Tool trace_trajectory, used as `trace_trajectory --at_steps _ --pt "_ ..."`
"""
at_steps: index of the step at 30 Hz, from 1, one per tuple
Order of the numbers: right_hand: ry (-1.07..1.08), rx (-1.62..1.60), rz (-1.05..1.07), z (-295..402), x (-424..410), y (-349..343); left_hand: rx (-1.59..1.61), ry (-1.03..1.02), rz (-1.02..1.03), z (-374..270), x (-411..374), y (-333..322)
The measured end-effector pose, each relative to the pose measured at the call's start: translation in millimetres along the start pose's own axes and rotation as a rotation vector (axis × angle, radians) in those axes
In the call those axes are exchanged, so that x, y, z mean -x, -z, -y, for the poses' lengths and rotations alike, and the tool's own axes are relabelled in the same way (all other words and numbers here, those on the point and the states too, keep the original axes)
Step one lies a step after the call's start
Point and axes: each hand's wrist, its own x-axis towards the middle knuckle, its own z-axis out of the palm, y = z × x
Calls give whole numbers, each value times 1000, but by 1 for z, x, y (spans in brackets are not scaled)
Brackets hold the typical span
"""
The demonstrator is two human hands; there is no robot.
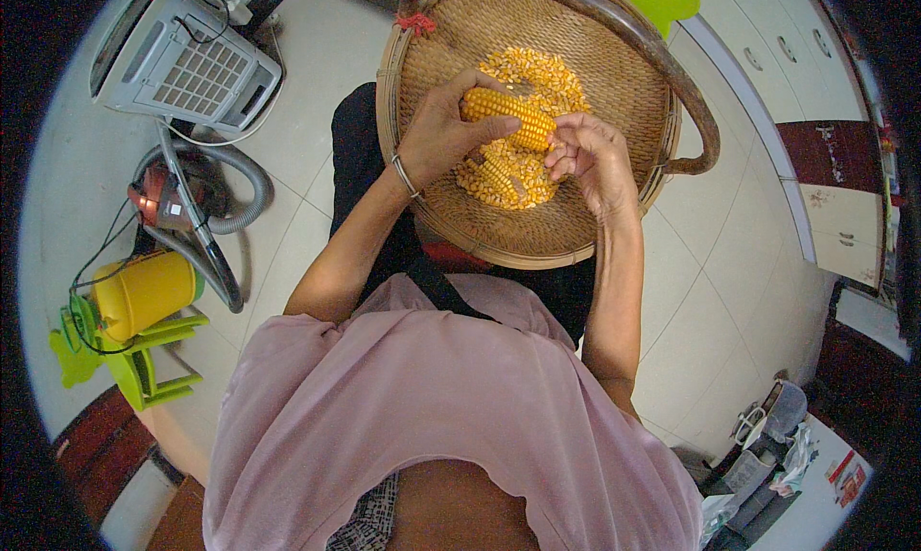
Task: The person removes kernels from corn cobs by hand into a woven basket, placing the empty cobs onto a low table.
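Observation:
My left hand (450,123) is wrapped around a yellow ear of corn (529,123), the thumb along its near side. At the right end of the ear, the fingertips of my right hand (593,148) press against the kernels with bent fingers. Both hands are above a round woven basket (604,69) with a thick wooden handle (647,40). Loose corn kernels (547,73) lie in a pile on the basket's bottom. Among the nearer kernels rests a second ear of corn (496,175), partly hidden by my left hand.
Left on the tiled floor (691,285) are a grey appliance with a grille (201,83), a red vacuum cleaner (162,198) with its hose, and a yellow container (147,292) by a green plastic chair (155,367). White cabinets (763,55) line the right. A green plastic piece (658,1) is beyond the basket.

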Motion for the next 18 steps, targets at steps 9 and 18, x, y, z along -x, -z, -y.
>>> trace_trajectory --at_steps 9,18 --pt "-40 -6 -24 0 -1 2 -99 -200 -14 11 -4 -1" --pt "-41 -17 -37 3 1 -3 14 -60 25 7 1 -3"
